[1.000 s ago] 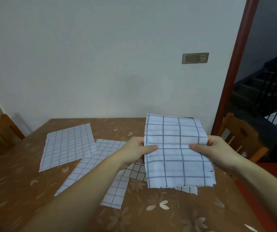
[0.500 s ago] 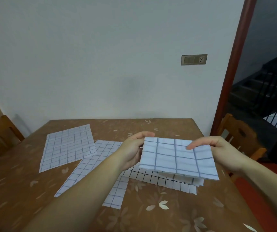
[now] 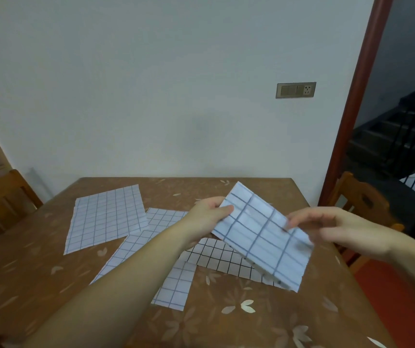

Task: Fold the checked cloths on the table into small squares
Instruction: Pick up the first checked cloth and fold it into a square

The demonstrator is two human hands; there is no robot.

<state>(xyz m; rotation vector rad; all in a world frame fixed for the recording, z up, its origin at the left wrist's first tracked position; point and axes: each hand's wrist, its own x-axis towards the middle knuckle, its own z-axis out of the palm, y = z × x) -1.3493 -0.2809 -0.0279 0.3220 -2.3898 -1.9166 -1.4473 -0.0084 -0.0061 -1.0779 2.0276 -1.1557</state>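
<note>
So, left to right: one checked cloth [image 3: 106,218] lies flat at the far left of the table [image 3: 15,285], then a second one [image 3: 148,249] partly under the left forearm, then a black-lined cloth [image 3: 222,258] under the hands. None of those is folded yet.

The left hand [image 3: 207,221] pinches the upper-left edge of the folded cloth [image 3: 263,236], thumb on top. That cloth is held in the air above the table, tilted — its long axis runs from upper left, by the left hand, down to lower right, with the layered edges facing the person. The right hand [image 3: 339,231] has fingertips on the right edge (blurry, so I can't tell if it's really gripping).

My take: line up the layered edges before the next fold, then crease across the long axis — otherwise it won't come out square.
</note>
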